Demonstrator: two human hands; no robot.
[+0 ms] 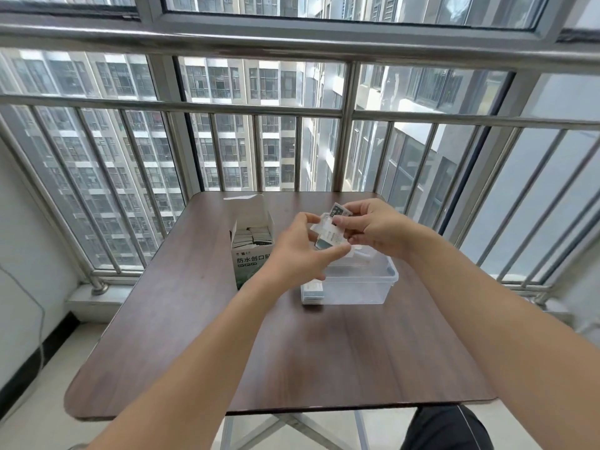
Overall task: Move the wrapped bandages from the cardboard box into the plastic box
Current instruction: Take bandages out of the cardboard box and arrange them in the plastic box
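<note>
1. Our right hand [373,228] pinches a few wrapped bandages [329,230] between thumb and curled fingers, above the plastic box [360,284].
2. Our left hand [298,254] meets them with thumb and forefinger closing on their near edge.
3. The cardboard box [251,251], open and full of bandages, stands left of the plastic box.
4. Both sit on a dark wood table [259,345] by a railing [344,151] and window.
</note>
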